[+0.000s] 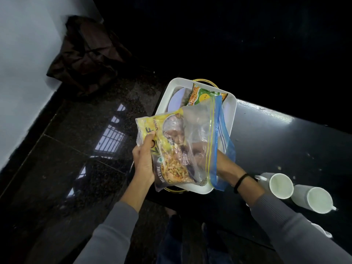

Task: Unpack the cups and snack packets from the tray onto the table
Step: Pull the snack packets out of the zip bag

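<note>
Two cups point(281, 185) on table point(285, 141), two snack packets point(171, 149), one tray point(231, 111)

A dark brown bag point(83, 56) is seen slumped on the floor, pressed against the pale wall point(22, 60) at upper left; the polished dark stone floor point(62, 149) is streaked with the reflection of a barred window point(111, 138); a black band is picked out along the wall's foot; beyond the bag, the far background is lost in darkness, nothing there can be made out.
</note>
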A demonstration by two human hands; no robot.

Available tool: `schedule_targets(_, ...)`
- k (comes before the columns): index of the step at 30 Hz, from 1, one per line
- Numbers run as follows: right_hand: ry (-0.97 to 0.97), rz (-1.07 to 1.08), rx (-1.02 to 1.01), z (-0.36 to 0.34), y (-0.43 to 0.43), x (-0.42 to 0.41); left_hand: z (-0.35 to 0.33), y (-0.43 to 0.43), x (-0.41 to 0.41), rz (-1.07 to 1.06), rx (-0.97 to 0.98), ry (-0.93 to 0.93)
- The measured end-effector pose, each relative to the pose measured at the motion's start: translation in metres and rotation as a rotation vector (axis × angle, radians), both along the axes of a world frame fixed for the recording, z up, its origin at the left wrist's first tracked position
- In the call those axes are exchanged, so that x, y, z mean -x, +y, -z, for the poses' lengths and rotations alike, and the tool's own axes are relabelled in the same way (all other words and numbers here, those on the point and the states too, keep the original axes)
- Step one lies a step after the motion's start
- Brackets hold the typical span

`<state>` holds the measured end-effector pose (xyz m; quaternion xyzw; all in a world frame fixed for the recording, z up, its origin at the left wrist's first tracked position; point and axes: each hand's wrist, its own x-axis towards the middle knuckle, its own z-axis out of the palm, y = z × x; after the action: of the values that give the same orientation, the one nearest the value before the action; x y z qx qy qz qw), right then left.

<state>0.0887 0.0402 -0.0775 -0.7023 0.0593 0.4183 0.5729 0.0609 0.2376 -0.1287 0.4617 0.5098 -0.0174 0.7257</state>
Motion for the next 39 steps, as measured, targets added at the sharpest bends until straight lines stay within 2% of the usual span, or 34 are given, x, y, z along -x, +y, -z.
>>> schedule_targets(2, 0.063, 0.157, -0.031, 0.000, 0.002, 0.000, 0.003, 0.003, 0.000, 0.022, 0.012, 0.036)
schedule_targets(5, 0.213, 0.509, -0.098, 0.002, 0.004, -0.001, 0.003, 0.007, -0.002, 0.078, 0.007, 0.035)
schedule_targets(8, 0.229, 0.823, -0.083, 0.000, 0.000, -0.003, -0.001, 0.006, -0.005, 0.122, 0.020, -0.011)
schedule_targets(11, 0.226, 0.896, -0.290, -0.005, -0.006, -0.006, -0.003, 0.004, -0.007, 0.158, 0.051, -0.086)
schedule_targets(14, 0.203, 0.954, -0.375, -0.007, -0.014, -0.011, -0.003, 0.004, -0.008, 0.176, 0.075, -0.134)
schedule_targets(15, 0.114, 0.949, -0.317, -0.006, -0.017, -0.012, -0.004, 0.004, -0.008, 0.184, 0.081, -0.145)
schedule_targets(18, -0.354, 0.724, 0.080, -0.002, -0.031, -0.010, -0.006, 0.006, -0.009, 0.216, 0.055, -0.142)
schedule_targets(21, -0.499, 0.720, 0.291, 0.001, -0.039, -0.011, -0.006, 0.011, -0.005, 0.173, -0.003, -0.151)
schedule_targets(24, -0.572, 0.710, 0.450, 0.001, -0.046, -0.011, -0.003, 0.019, -0.001, 0.108, -0.060, -0.147)
schedule_targets(30, -0.644, 0.701, 0.671, 0.005, -0.063, -0.008, 0.003, 0.038, 0.004, 0.035, -0.181, 0.005)
schedule_targets(35, -0.652, 0.621, 0.979, 0.010, -0.063, -0.016, 0.002, 0.044, 0.004, 0.020, -0.173, 0.006)
schedule_targets(39, -0.706, 0.612, 1.016, 0.012, -0.057, -0.033, 0.003, 0.042, 0.000, 0.106, -0.192, -0.019)
